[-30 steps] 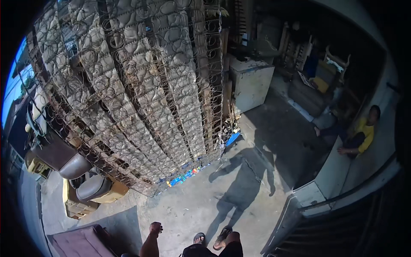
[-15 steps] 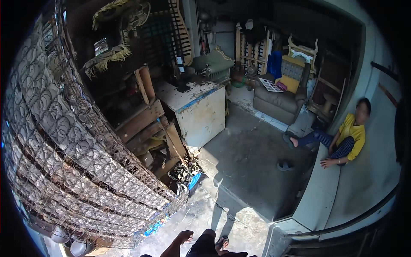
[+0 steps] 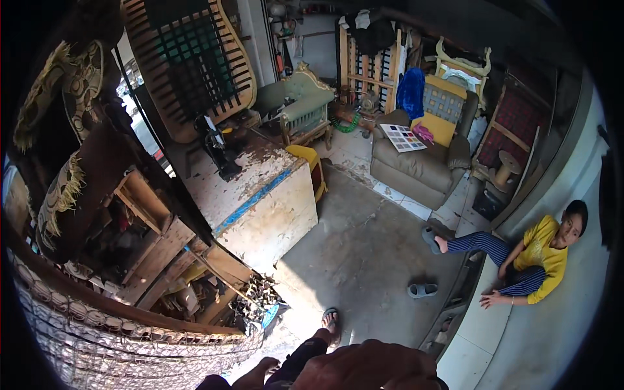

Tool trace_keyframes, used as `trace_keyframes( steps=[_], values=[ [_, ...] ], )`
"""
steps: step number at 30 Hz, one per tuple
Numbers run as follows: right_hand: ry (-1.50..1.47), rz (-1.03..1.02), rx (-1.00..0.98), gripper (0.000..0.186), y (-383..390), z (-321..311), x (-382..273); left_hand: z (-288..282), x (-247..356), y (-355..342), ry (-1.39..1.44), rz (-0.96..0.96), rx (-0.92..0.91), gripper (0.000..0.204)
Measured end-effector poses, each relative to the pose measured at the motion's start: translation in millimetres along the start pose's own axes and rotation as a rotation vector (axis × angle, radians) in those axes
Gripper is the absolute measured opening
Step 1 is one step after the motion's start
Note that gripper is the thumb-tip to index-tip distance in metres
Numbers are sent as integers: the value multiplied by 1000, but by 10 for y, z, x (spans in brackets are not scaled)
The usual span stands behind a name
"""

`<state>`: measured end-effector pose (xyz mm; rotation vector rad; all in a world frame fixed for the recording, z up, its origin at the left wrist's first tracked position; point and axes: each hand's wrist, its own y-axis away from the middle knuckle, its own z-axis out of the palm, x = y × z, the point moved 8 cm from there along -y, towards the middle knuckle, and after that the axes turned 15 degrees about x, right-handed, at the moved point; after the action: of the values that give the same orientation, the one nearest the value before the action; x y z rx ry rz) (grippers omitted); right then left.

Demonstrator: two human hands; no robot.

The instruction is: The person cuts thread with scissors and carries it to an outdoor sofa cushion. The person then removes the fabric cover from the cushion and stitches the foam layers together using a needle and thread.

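My left hand (image 3: 263,369) hangs low at the bottom edge, fingers loosely apart, with nothing visible in it. My right hand (image 3: 370,367) is large and close below the camera, its fingers hidden. My sandalled foot (image 3: 330,322) stands on the sunlit concrete. At the lower left is a panel of wire coil springs (image 3: 117,344), beside stacked timber frames (image 3: 149,260). Ahead stands a peeling white cabinet (image 3: 279,214) with a blue edge strip and a black machine (image 3: 214,149) on top.
A person in yellow (image 3: 546,266) sits on a white ledge (image 3: 468,338) at right, near a loose sandal (image 3: 422,290). Behind are a grey armchair (image 3: 403,172), a green sofa (image 3: 279,97), a slatted frame (image 3: 188,65) and debris (image 3: 257,299) by the cabinet.
My view has swung right and into the room, so the spring panel has slid to the lower left. My right hand has come into sight at the bottom.
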<state>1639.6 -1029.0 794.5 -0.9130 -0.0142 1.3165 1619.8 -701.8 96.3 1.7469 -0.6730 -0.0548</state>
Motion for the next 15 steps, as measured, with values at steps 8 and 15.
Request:
trace_keyframes(
  steps=[8,15],
  values=[
    [-10,-24,47,58,-1632,-844,-592,271,4477,918,164,671,82,32],
    [2305,781,497,50,-364,-4952,-433,135,5047,276,199,422,259,30]
  ],
)
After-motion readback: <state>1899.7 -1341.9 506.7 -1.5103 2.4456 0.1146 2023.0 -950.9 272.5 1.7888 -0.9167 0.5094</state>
